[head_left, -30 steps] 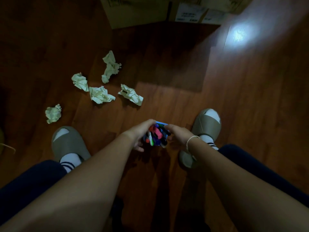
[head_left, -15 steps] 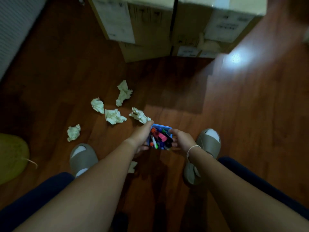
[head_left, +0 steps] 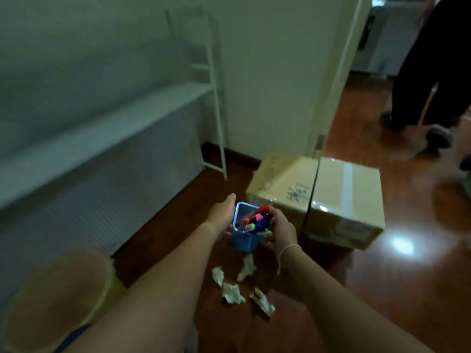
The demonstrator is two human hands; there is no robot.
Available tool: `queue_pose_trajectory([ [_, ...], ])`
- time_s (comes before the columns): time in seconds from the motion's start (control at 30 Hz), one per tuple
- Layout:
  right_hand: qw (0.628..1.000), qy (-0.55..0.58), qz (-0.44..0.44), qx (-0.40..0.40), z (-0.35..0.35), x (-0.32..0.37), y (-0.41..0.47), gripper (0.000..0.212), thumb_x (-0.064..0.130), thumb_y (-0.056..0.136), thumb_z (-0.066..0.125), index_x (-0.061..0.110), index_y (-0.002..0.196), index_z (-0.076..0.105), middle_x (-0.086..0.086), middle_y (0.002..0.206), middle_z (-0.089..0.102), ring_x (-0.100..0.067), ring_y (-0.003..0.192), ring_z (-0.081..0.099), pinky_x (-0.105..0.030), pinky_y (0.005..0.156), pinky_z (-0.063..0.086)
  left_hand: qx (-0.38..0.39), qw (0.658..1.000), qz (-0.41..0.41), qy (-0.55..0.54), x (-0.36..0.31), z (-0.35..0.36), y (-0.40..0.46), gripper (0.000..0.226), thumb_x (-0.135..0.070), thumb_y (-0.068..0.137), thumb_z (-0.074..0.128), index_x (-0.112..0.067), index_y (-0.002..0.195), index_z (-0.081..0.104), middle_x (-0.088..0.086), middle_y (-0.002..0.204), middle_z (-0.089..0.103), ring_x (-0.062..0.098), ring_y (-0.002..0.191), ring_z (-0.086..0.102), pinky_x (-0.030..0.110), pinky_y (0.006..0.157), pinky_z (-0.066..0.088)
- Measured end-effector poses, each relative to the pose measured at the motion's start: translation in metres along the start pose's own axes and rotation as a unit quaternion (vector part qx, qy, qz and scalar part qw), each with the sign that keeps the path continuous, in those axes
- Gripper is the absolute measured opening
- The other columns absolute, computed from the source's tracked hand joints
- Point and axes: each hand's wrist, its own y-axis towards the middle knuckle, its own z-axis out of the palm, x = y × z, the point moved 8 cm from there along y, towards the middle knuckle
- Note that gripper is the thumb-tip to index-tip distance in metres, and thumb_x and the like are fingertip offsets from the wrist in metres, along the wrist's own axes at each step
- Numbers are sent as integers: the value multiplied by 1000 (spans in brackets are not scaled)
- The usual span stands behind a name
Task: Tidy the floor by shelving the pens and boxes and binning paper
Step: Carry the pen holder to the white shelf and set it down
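Low on the left, one round yellow bin is sitting blurred on the wooden floor, and what it is holding cannot be told. Behind it one white shelf rack is standing along the wall, its long shelf showing nothing on it.

Both arms are reaching forward over the floor. The left hand is pressing against the left wall of one blue cup, fingers wrapped under it with the thumb stretched out straight along the rim. The right hand, with a thin white band on its wrist, is curling its fingers around the right side of the same cup. The cup is being held up in the air between the two hands, above the floor, and is tilting slightly.

Inside the cup a bunch of pens is standing packed together, caps showing red, pink, purple, black and green; they are too crowded to count.

Below the hands, four crumpled paper scraps are lying close together on the floor.

Further right, two taped cardboard boxes are sitting side by side, touching, just beyond the cup. At the far right, another person's dark-trousered legs are standing in the doorway.
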Motion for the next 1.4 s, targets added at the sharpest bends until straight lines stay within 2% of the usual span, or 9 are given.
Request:
queue_pose_trajectory([
  [0.17, 993, -6, -74, 91, 101, 67, -48, 37, 34, 71, 64, 6, 95, 67, -17, 106, 69, -32, 100, 64, -49, 89, 52, -103, 988, 89, -75, -66, -90, -55, 48, -47, 95, 31, -11, 103, 63, 7, 103, 60, 17, 74, 53, 28, 55, 34],
  [0.27, 986, -27, -104, 131, 151, 85, -79, 41, 39, 74, 59, 9, 100, 66, -12, 104, 69, -28, 95, 64, -36, 76, 54, -153, 971, 126, -133, -79, -140, -86, 44, -46, 94, 33, -15, 76, 58, 10, 97, 62, 21, 78, 57, 27, 58, 41],
  [0.47, 965, -35, -118, 233, 245, 93, -137, 30, 40, 80, 53, 14, 90, 63, -7, 93, 68, -22, 87, 62, -30, 61, 46, -219, 940, 176, -192, -83, -231, -144, 36, -43, 96, 30, -20, 90, 58, -5, 80, 54, 6, 70, 48, 24, 56, 34],
  [0.57, 946, -35, -106, 304, 295, 88, -163, 35, 35, 82, 49, 9, 101, 62, -11, 99, 66, -25, 91, 61, -30, 60, 48, -231, 927, 198, -220, -81, -274, -166, 27, -32, 95, 34, -19, 92, 59, -7, 80, 53, 7, 73, 46, 25, 63, 38],
  [0.67, 936, -29, -84, 342, 345, 76, -187, 26, 27, 82, 45, 9, 90, 61, -9, 87, 64, -22, 80, 59, -27, 55, 47, -241, 915, 213, -246, -73, -320, -182, 25, -27, 92, 41, -23, 78, 61, -5, 82, 60, 12, 77, 53, 29, 68, 42],
  [0.83, 928, -30, -58, 368, 418, 50, -217, 15, 9, 81, 41, 8, 73, 54, -10, 78, 55, -23, 77, 55, -33, 61, 48, -275, 898, 224, -261, -54, -393, -195, 38, 3, 84, 35, -23, 89, 62, -2, 87, 64, 11, 72, 62, 23, 53, 51],
  [1.03, 909, -92, -63, 401, 492, 3, -240, 21, -1, 83, 38, 9, 75, 55, -12, 90, 53, -21, 77, 50, -30, 62, 47, -324, 894, 209, -227, -12, -470, -192, 51, 11, 76, 35, -31, 82, 63, 1, 93, 66, 19, 87, 61, 34, 74, 52],
  [1.13, 898, -119, -46, 421, 525, -28, -253, 24, -3, 84, 37, 6, 92, 58, -14, 102, 54, -24, 90, 50, -29, 62, 47, -358, 883, 194, -234, 16, -503, -195, 49, 9, 79, 36, -31, 86, 63, 5, 98, 65, 22, 93, 59, 38, 82, 51],
  [1.4, 861, -182, -1, 474, 602, -110, -306, 35, -3, 85, 42, -1, 116, 58, -15, 107, 54, -26, 98, 50, -29, 70, 48, -426, 839, 179, -289, 81, -581, -226, 32, 1, 88, 42, -20, 103, 61, -1, 85, 64, 12, 75, 58, 12, 41, 47],
])
